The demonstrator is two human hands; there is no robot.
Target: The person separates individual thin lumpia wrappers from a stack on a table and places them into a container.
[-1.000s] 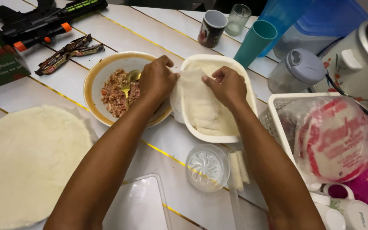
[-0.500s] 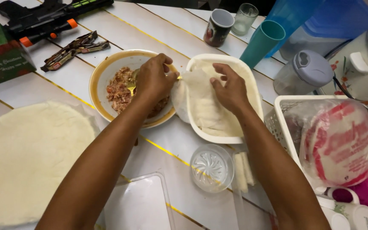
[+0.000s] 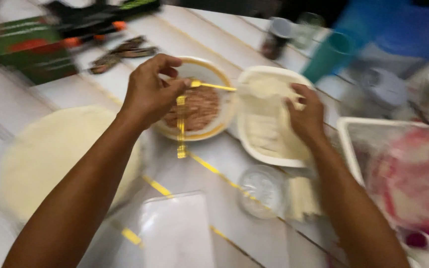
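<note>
While my left hand (image 3: 150, 94) is gripping a yellow spoon (image 3: 213, 86) over the mince bowl (image 3: 209, 130), my right hand (image 3: 304, 116) is pressing, fingers spread, on pale wrappers (image 3: 264, 124) inside their white tray (image 3: 242, 144).

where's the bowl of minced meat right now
In the head view it sits left of centre: the meat bowl lies under the left hand, right beside the white tray.

left hand (image 3: 150, 92) pinching yellow spoon (image 3: 213, 86) over bowl of minced filling (image 3: 197, 106) | right hand (image 3: 306, 116) pressing pale wrapper (image 3: 269, 119) in white tray (image 3: 254, 149) | small glass dish (image 3: 263, 191) below tray | frame blurred
</note>
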